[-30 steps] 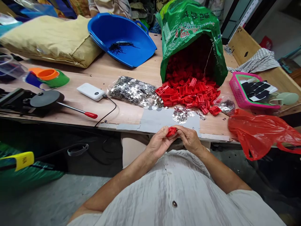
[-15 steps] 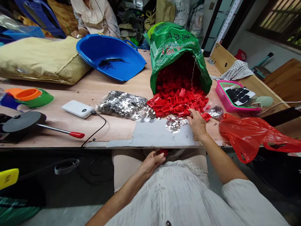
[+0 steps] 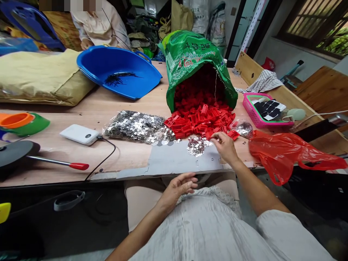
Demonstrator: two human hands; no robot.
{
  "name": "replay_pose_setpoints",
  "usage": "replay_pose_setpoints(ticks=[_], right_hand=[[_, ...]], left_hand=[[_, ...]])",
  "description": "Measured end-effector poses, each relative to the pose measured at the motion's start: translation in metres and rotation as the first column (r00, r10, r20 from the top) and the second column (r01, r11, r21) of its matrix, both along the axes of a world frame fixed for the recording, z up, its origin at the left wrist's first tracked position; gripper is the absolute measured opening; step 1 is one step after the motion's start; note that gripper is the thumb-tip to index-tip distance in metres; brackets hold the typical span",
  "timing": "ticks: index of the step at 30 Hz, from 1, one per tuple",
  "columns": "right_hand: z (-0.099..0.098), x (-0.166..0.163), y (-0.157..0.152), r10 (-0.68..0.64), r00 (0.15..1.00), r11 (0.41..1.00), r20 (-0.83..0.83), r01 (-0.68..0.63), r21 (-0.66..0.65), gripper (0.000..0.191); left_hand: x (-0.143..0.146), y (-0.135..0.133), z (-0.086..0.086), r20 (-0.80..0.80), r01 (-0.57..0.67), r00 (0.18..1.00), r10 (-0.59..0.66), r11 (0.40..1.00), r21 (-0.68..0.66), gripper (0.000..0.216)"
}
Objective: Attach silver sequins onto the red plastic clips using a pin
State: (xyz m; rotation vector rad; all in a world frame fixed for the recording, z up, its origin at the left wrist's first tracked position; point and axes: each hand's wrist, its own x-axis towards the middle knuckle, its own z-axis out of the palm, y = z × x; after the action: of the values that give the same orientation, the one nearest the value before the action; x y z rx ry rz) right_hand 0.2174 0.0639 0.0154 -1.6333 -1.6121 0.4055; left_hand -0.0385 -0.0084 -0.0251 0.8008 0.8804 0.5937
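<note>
My left hand is over my lap just below the table edge, its fingers loosely stretched and nothing visible in them. Over the grey sheet, my right hand has thumb and fingertips pinched together; whatever is between them is too small to make out. Those fingertips are right beside a small heap of shiny metal pieces and the front of a pile of red plastic parts. The red parts spill from a green woven sack lying on its side.
A clear bag of silver pieces and a white power bank with a cable lie to the left. Behind them is a blue basin. A red plastic bag and a pink basket are at right. Across the table sits another person.
The red part seen at my left hand is no longer visible, and that hand's fingers have straightened. My right hand's fingertips have moved slightly left and pinched together. The view has shifted slightly.
</note>
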Motion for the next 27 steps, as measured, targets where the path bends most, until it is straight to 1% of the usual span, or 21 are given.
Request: replay_pose_setpoints(ticks=[1, 2, 3, 5, 6, 7, 8, 10, 11, 12, 13, 14, 15, 16, 17, 18, 19, 21, 25, 27], right_hand=[[0.000, -0.010, -0.011, 0.087, 0.988, 0.994, -0.125, -0.095, -0.054, 0.013], [0.000, -0.020, -0.023, 0.160, 0.960, 0.976, -0.231, -0.189, -0.111, 0.012], [-0.002, -0.031, -0.034, 0.209, 0.924, 0.949, -0.319, -0.271, -0.163, 0.013], [-0.005, -0.049, -0.053, 0.233, 0.865, 0.897, -0.444, -0.367, -0.245, 0.015], [-0.007, -0.057, -0.060, 0.233, 0.845, 0.877, -0.480, -0.397, -0.273, 0.016], [-0.009, -0.062, -0.066, 0.231, 0.833, 0.862, -0.503, -0.415, -0.291, 0.017], [-0.010, -0.065, -0.069, 0.237, 0.822, 0.850, -0.518, -0.433, -0.299, 0.018], [-0.013, -0.061, -0.070, 0.268, 0.795, 0.827, -0.544, -0.480, -0.293, 0.019], [-0.015, -0.055, -0.068, 0.277, 0.789, 0.826, -0.548, -0.487, -0.284, 0.019], [-0.018, -0.045, -0.064, 0.270, 0.801, 0.842, -0.535, -0.466, -0.273, 0.020], [-0.020, -0.033, -0.059, 0.244, 0.831, 0.868, -0.500, -0.417, -0.269, 0.022], [-0.023, -0.019, -0.053, 0.184, 0.888, 0.914, -0.422, -0.312, -0.258, 0.023], [-0.027, -0.003, -0.046, 0.086, 0.951, 0.958, -0.298, -0.161, -0.236, 0.022], [-0.030, 0.013, -0.040, -0.014, 0.988, 0.976, -0.157, -0.021, -0.215, 0.022], [-0.033, 0.028, -0.035, -0.105, 0.994, 0.978, -0.014, 0.101, -0.184, 0.022], [-0.036, 0.041, -0.030, -0.153, 0.982, 0.973, 0.109, 0.169, -0.160, 0.024], [-0.039, 0.052, -0.026, -0.181, 0.964, 0.966, 0.194, 0.211, -0.150, 0.026], [-0.043, 0.066, -0.021, -0.188, 0.935, 0.958, 0.301, 0.242, -0.154, 0.031], [-0.050, 0.072, -0.017, -0.157, 0.910, 0.960, 0.384, 0.232, -0.159, 0.028], [-0.053, 0.073, -0.017, -0.142, 0.904, 0.967, 0.404, 0.214, -0.138, 0.025]], left_hand=[[0.003, 0.002, 0.004, -0.026, -0.048, 0.998, 0.050, 0.994, 0.098, 0.050], [0.005, 0.004, 0.007, -0.064, -0.096, 0.992, 0.111, 0.973, 0.212, 0.053], [0.008, 0.007, 0.009, -0.105, -0.128, 0.980, 0.171, 0.935, 0.332, 0.057], [0.013, 0.013, 0.010, -0.170, -0.127, 0.953, 0.251, 0.840, 0.527, 0.057], [0.015, 0.015, 0.009, -0.190, -0.111, 0.944, 0.269, 0.803, 0.586, 0.053], [0.016, 0.017, 0.008, -0.200, -0.095, 0.941, 0.273, 0.781, 0.617, 0.048], [0.018, 0.019, 0.008, -0.200, -0.087, 0.942, 0.269, 0.773, 0.628, 0.042], [0.020, 0.020, 0.007, -0.178, -0.101, 0.948, 0.264, 0.779, 0.618, 0.036], [0.021, 0.020, 0.007, -0.169, -0.113, 0.949, 0.265, 0.789, 0.604, 0.034], [0.021, 0.019, 0.007, -0.165, -0.123, 0.950, 0.266, 0.802, 0.584, 0.034], [0.021, 0.018, 0.008, -0.165, -0.132, 0.950, 0.266, 0.818, 0.559, 0.032], [0.020, 0.017, 0.009, -0.162, -0.142, 0.951, 0.263, 0.839, 0.526, 0.031], [0.019, 0.017, 0.010, -0.150, -0.154, 0.955, 0.255, 0.862, 0.484, 0.031], [0.018, 0.016, 0.011, -0.127, -0.167, 0.961, 0.245, 0.884, 0.437, 0.032], [0.016, 0.016, 0.012, -0.094, -0.183, 0.967, 0.237, 0.903, 0.390, 0.032], [0.015, 0.017, 0.013, -0.057, -0.204, 0.970, 0.237, 0.915, 0.348, 0.033], [0.013, 0.017, 0.013, -0.023, -0.227, 0.969, 0.247, 0.921, 0.315, 0.034], [0.010, 0.020, 0.014, 0.022, -0.280, 0.958, 0.285, 0.919, 0.277, 0.035], [0.004, 0.027, 0.014, 0.089, -0.381, 0.924, 0.371, 0.887, 0.260, 0.035], [0.001, 0.029, 0.014, 0.109, -0.435, 0.900, 0.422, 0.855, 0.284, 0.035]])
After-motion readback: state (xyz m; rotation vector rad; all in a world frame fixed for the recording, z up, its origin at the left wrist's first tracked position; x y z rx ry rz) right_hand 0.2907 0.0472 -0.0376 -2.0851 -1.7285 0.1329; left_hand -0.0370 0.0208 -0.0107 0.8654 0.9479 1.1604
